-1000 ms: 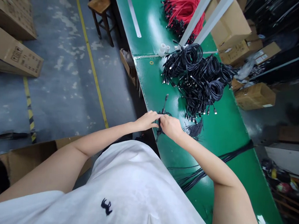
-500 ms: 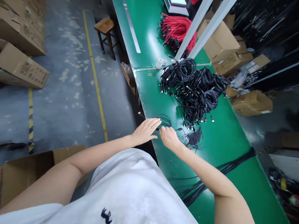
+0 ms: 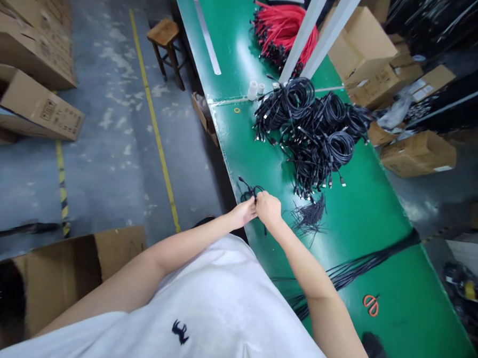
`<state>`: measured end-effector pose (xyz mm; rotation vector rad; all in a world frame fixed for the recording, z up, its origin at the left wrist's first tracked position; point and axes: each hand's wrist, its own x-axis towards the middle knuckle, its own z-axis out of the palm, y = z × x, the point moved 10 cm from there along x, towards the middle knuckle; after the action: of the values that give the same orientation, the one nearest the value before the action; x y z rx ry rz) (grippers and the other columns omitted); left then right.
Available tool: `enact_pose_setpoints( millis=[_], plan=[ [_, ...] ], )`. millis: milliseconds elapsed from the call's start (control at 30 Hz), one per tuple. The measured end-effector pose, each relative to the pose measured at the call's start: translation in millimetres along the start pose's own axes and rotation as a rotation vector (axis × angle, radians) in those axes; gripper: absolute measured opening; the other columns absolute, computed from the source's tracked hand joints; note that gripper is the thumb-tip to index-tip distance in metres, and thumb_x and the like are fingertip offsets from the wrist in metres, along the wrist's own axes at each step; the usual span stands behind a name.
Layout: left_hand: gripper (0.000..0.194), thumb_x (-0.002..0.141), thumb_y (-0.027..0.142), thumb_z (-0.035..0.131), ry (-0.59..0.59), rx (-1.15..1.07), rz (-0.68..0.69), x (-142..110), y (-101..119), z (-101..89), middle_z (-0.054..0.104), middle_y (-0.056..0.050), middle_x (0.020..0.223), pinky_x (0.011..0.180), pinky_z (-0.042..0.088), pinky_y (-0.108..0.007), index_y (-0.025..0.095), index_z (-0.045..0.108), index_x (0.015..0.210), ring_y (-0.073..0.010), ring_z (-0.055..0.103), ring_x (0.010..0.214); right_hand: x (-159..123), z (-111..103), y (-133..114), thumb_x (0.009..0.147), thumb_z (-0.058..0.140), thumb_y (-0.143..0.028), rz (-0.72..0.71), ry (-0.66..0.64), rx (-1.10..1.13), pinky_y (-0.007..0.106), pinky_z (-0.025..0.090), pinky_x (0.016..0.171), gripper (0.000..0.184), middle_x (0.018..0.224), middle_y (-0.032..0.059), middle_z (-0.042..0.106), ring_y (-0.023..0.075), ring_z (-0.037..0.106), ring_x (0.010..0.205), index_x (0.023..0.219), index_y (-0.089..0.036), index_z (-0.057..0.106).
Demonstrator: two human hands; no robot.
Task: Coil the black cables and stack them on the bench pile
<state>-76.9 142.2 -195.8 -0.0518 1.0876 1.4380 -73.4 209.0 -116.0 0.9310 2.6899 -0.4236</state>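
Observation:
A black cable (image 3: 246, 191), partly coiled, is pinched between my two hands above the near edge of the green table. My left hand (image 3: 244, 212) is closed on it from the left, palm turned up. Pressed up against it, my right hand (image 3: 268, 207) has its fingers curled over the cable. One cable end sticks out up and to the left, and another piece hangs below the right hand. Just right of my hands lies a pile of short thin black ties (image 3: 311, 214). Several coiled black cables (image 3: 319, 138) are heaped beyond.
Long straight black cables (image 3: 373, 258) lie across the green table (image 3: 353, 206), with orange-handled scissors (image 3: 371, 305) nearby. Farther off are red cables (image 3: 281, 29), a metal ruler (image 3: 206, 30) and white posts (image 3: 330, 37). A wooden stool (image 3: 164, 33) and cardboard boxes (image 3: 46, 107) stand on the floor.
My left hand, flat with fingers stretched before, is now closed on the cable. The coil has been lifted and drawn together between both hands. The view has shifted, bringing the scissors into sight.

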Motion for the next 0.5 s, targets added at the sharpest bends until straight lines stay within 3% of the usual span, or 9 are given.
enact_pose_setpoints(
  millis=[133, 233, 300, 367, 433, 500],
  plan=[
    [0.01, 0.089, 0.026, 0.062, 0.095, -0.085, 0.097, 9.5, 24.9, -9.8, 0.066, -0.001, 0.082, 0.088, 0.045, -0.025, 0.017, 0.06, 0.084, -0.012, 0.062, 0.085, -2.3, 7.2, 14.8, 0.1, 0.033, -0.027, 0.157, 0.023, 0.367, 0.025, 0.038, 0.075, 0.033, 0.103, 0.0127, 0.064, 0.0175, 0.058, 0.093, 0.096, -0.013, 0.062],
    [0.009, 0.085, 0.019, 0.067, 0.106, -0.052, 0.168, 15.7, 32.8, -7.2, 0.067, 0.0, 0.086, 0.089, 0.042, -0.023, 0.016, 0.064, 0.092, -0.0111, 0.059, 0.088, -0.7, 26.7, 27.5, 0.097, 0.038, -0.031, 0.262, -0.055, 0.74, 0.022, 0.036, 0.061, 0.029, 0.072, 0.0029, 0.056, 0.0119, 0.049, 0.065, 0.078, -0.016, 0.056],
    [0.014, 0.084, 0.017, 0.069, 0.073, -0.009, 0.205, 22.5, 36.1, 0.7, 0.065, 0.0, 0.082, 0.085, 0.043, -0.023, 0.014, 0.065, 0.097, -0.0113, 0.058, 0.084, 0.2, 41.5, 34.2, 0.095, 0.04, -0.035, 0.336, -0.116, 1.001, 0.022, 0.03, 0.05, 0.032, 0.054, -0.0045, 0.035, 0.009, 0.031, 0.047, 0.068, -0.019, 0.046],
    [0.013, 0.086, 0.017, 0.067, 0.026, 0.002, 0.204, 34.6, 39.6, 12.1, 0.059, 0.002, 0.073, 0.078, 0.043, -0.022, 0.013, 0.065, 0.098, -0.0103, 0.055, 0.075, 1.3, 52.4, 38.2, 0.094, 0.044, -0.043, 0.402, -0.145, 1.242, 0.022, 0.026, 0.044, 0.036, 0.05, -0.0091, 0.019, 0.0073, 0.017, 0.043, 0.065, -0.021, 0.04],
    [0.009, 0.091, 0.022, 0.063, -0.012, -0.011, 0.168, 54.6, 46.5, 24.8, 0.049, 0.005, 0.064, 0.072, 0.042, -0.022, 0.014, 0.062, 0.095, -0.0084, 0.048, 0.063, 2.7, 59.0, 40.8, 0.09, 0.053, -0.051, 0.458, -0.132, 1.451, 0.021, 0.024, 0.043, 0.04, 0.051, -0.0107, 0.015, 0.0059, 0.014, 0.043, 0.066, -0.021, 0.04],
    [0.016, 0.096, 0.029, 0.057, -0.044, -0.048, 0.142, 83.9, 62.3, 38.2, 0.039, 0.007, 0.061, 0.067, 0.041, -0.022, 0.015, 0.059, 0.09, -0.0066, 0.039, 0.055, 3.3, 64.7, 45.1, 0.083, 0.062, -0.056, 0.515, -0.089, 1.615, 0.02, 0.025, 0.043, 0.043, 0.053, -0.0109, 0.019, 0.0046, 0.017, 0.043, 0.069, -0.02, 0.045]
  ],
)
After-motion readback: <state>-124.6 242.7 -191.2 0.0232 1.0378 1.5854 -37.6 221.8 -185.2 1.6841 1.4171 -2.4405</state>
